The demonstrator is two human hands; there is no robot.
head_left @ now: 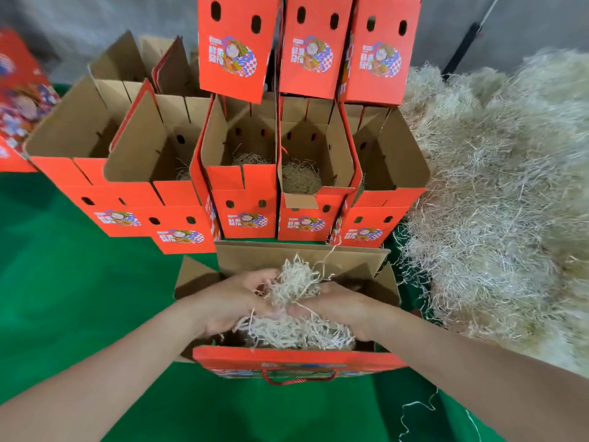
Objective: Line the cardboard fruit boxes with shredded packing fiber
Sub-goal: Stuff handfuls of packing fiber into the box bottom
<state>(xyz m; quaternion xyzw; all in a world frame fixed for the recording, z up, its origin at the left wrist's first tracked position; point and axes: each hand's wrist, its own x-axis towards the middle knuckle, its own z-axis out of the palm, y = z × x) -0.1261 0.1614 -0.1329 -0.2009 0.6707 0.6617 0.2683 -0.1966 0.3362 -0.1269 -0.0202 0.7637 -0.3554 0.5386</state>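
An open red cardboard fruit box (pixel 296 362) with a red cord handle stands right in front of me on the green cloth. Both my hands are inside its opening. My left hand (pixel 236 301) and my right hand (pixel 338 304) grip one wad of pale shredded fiber (pixel 293 314) between them, with strands sticking up above the fingers and more lying below in the box. Behind it stands a row of several open red boxes (pixel 245 199); some show fiber at the bottom (pixel 299 178).
A big heap of loose shredded fiber (pixel 497 202) fills the right side. Green cloth (pixel 79 298) covers the table at left and front. More red boxes stand at the far left (pixel 19 100). Stray strands lie at the lower right (pixel 414 413).
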